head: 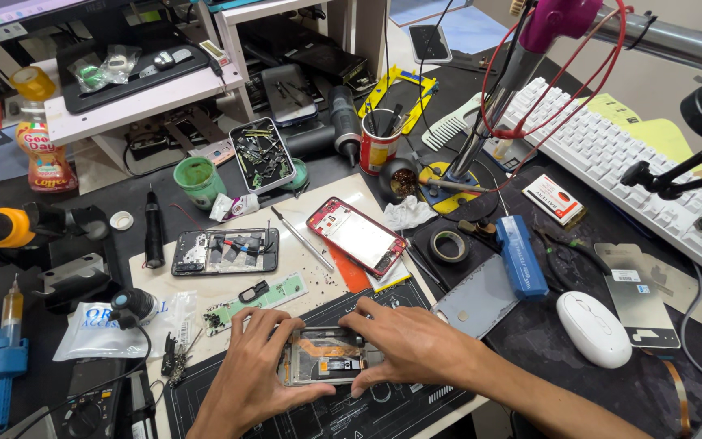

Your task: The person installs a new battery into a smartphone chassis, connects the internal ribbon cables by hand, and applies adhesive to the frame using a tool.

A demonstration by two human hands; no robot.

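The surface (530,333) is crowded; a dark mat (205,406) lies under both hands, steadying the work. Left hand (245,370) and right hand (408,345) each close their grip on one end of an opened phone (322,358), pinning it flat between them. A circuit board (257,301) lies just beyond the left fingertips.

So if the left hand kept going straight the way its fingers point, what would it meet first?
Probably the green circuit board just beyond the opened phone frame that the left hand grips; depth is hard to judge.
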